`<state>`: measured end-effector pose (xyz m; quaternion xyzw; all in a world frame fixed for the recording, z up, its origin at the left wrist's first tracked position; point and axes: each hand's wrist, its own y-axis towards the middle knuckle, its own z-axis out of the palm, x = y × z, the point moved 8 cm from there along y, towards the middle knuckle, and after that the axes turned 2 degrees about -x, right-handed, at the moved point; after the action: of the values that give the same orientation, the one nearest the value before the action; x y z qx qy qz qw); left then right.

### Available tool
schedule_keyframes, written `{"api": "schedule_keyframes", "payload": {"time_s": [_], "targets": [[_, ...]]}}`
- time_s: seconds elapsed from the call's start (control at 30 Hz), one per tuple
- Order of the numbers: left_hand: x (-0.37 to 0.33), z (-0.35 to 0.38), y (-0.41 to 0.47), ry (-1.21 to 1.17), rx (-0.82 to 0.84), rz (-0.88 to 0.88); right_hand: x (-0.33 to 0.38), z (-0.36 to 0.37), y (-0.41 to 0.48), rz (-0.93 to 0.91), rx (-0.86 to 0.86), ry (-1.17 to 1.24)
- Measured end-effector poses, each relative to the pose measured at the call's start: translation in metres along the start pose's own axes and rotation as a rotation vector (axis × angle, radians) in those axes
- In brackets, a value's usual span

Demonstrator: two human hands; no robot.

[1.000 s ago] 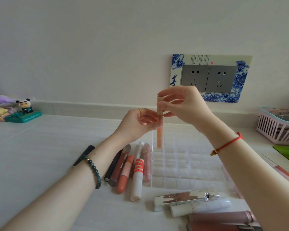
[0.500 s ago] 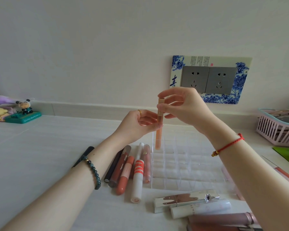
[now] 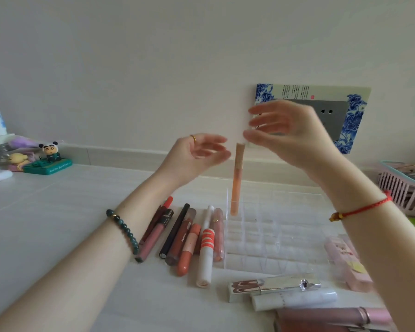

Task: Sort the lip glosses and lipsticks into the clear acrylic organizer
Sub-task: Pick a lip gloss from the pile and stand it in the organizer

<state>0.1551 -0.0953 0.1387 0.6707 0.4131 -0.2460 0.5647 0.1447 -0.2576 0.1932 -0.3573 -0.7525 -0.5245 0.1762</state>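
Observation:
An orange lip gloss tube (image 3: pixel 237 178) stands upright in the far left cell of the clear acrylic organizer (image 3: pixel 278 238). My left hand (image 3: pixel 197 156) hovers just left of the tube's top, fingers spread, holding nothing. My right hand (image 3: pixel 285 135) hovers to the upper right of the tube, fingers apart and blurred, also empty. Several lip glosses and lipsticks (image 3: pixel 185 233) lie in a row left of the organizer, among them a white tube with orange stripes (image 3: pixel 206 248). A silver lipstick (image 3: pixel 273 286), a white tube (image 3: pixel 295 299) and a pink gloss (image 3: pixel 333 317) lie in front of it.
A pink box (image 3: pixel 347 264) lies right of the organizer. At the right edge stands a pink slatted basket (image 3: pixel 405 188). Small figurines (image 3: pixel 48 156) and a white item sit at the far left by the wall. A blue-patterned socket plate (image 3: pixel 345 111) is on the wall behind.
Both hands let go of the orange lip gloss and opened, moving up and apart. The tube now stands alone in the organizer. The camera has tilted slightly.

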Motion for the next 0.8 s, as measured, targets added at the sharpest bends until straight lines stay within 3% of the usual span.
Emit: {"api": "schedule_keyframes", "payload": {"time_s": [0.13,0.3,0.53,0.8], "targets": [[-0.023,-0.036,-0.005,-0.051,-0.088,0.039,0.036,-0.010,-0.009,-0.107,-0.021,0.065],[-0.007,-0.065,-0.035,0.181,-0.031,-0.016,0.051,0.027,-0.024,-0.118,0.139,0.069],[0.045,-0.088,-0.095,0.481,0.023,-0.160,0.023,0.113,-0.045,-0.052,0.370,-0.121],[0.062,-0.068,-0.117,0.560,0.163,-0.180,-0.031,0.175,-0.039,0.085,0.541,-0.355]]}}
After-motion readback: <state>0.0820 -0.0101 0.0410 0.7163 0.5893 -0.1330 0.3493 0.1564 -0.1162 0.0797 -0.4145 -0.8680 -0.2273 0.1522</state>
